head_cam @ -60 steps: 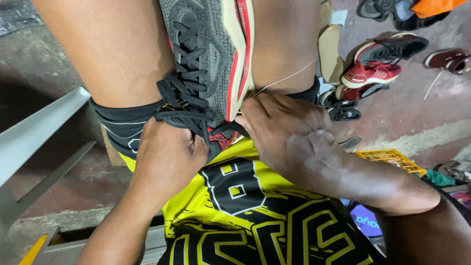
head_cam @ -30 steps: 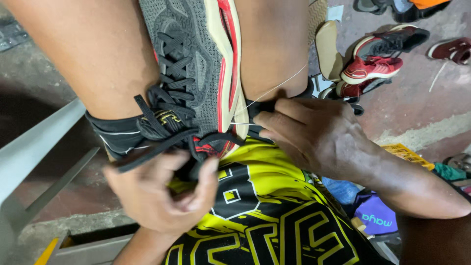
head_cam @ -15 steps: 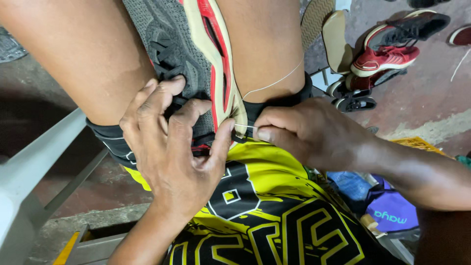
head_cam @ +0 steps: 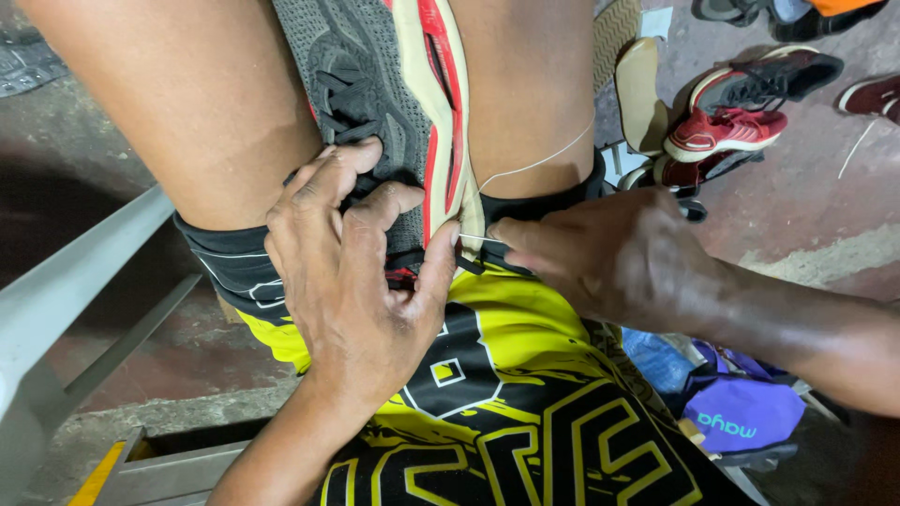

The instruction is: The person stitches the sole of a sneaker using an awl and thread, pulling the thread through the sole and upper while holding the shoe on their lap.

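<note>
A grey mesh sneaker with black laces and a cream and red sole is wedged between my bare knees, heel toward me. My left hand wraps around its heel, fingers on the laces side and thumb pressed on the cream sole edge. My right hand pinches at the sole's heel end, fingertips meeting the left thumb. A thin white thread runs from that spot across my right thigh. What the right fingertips hold is too small to see clearly.
A yellow and black jersey covers my lap. Red and black shoes and loose soles lie on the floor at the right. A purple bag sits low right. A grey metal rail runs along the left.
My left hand came up from my lap and closed over the sneaker's heel. The sneaker turned so its sole edge faces up. My right hand stayed at the heel.
</note>
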